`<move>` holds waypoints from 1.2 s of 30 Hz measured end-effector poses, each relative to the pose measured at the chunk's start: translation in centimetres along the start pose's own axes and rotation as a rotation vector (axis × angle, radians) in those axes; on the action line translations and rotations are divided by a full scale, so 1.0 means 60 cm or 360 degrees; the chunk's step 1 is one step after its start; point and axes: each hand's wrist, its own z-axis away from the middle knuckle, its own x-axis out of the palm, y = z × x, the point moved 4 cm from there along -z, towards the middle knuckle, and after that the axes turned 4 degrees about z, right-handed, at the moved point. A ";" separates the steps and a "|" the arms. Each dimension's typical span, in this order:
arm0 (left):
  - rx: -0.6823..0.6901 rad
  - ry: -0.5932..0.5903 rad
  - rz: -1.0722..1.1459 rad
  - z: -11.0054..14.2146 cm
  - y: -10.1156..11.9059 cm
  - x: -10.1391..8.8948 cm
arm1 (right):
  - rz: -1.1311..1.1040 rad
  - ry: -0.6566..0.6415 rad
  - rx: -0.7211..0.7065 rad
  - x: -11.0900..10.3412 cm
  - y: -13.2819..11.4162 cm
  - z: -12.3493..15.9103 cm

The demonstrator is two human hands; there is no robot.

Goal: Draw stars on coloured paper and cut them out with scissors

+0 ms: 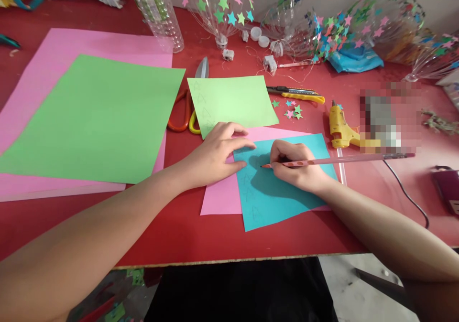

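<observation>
My right hand (296,164) is closed on a pink pencil (333,160), its tip just over or on a blue sheet of paper (283,202). Small pencilled star outlines run down the left side of that sheet. My left hand (222,155) lies with fingers spread at the blue sheet's upper left edge, its fingertips touching the paper. Beneath the blue sheet is a pink sheet (220,200). A light green sheet (233,100) with similar faint outlines lies just beyond my left hand, partly over a pair of scissors (184,114).
Large green (100,121) and pink sheets (64,42) cover the left. A yellow cutter (304,95), paper stars (294,112) and a yellow glue gun (339,126) with a cord lie right. Star-tipped plastic bottle pieces (218,11) and a clear bottle (161,21) line the back.
</observation>
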 end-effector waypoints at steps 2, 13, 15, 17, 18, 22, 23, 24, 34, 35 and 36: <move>0.0007 0.0006 -0.0007 0.000 0.000 0.000 | -0.0005 -0.0011 0.0005 0.003 0.000 0.001; 0.0060 0.0047 -0.0038 -0.001 0.000 0.001 | 0.0037 -0.0062 -0.0110 0.008 -0.016 -0.002; 0.0062 0.0051 -0.0033 -0.001 -0.001 0.001 | 0.0037 -0.0073 -0.0127 0.009 -0.016 -0.002; 0.0061 0.0050 -0.0030 -0.001 -0.001 0.001 | 0.0042 -0.0070 -0.0144 0.009 -0.016 -0.001; 0.0059 0.0050 -0.0029 -0.001 -0.001 0.001 | 0.0043 -0.0068 -0.0151 0.009 -0.015 -0.001; 0.0056 0.0050 -0.0036 -0.001 -0.001 0.001 | 0.0045 -0.0049 -0.0166 0.010 -0.015 -0.001; 0.0059 0.0053 -0.0039 -0.001 -0.001 0.001 | 0.0046 -0.0030 -0.0164 0.009 -0.015 -0.001; 0.0063 0.0056 -0.0042 0.000 -0.001 0.001 | 0.0048 -0.0007 -0.0156 0.008 -0.015 -0.001; 0.0050 0.0039 -0.0040 -0.001 -0.001 0.002 | 0.0102 0.0161 -0.0038 0.000 -0.011 0.004; 0.0047 0.0037 -0.0037 -0.001 -0.001 0.002 | 0.0105 0.0171 -0.0036 -0.001 -0.011 0.004; 0.0043 0.0033 -0.0032 -0.001 -0.001 0.001 | 0.0107 0.0181 -0.0036 -0.001 -0.011 0.004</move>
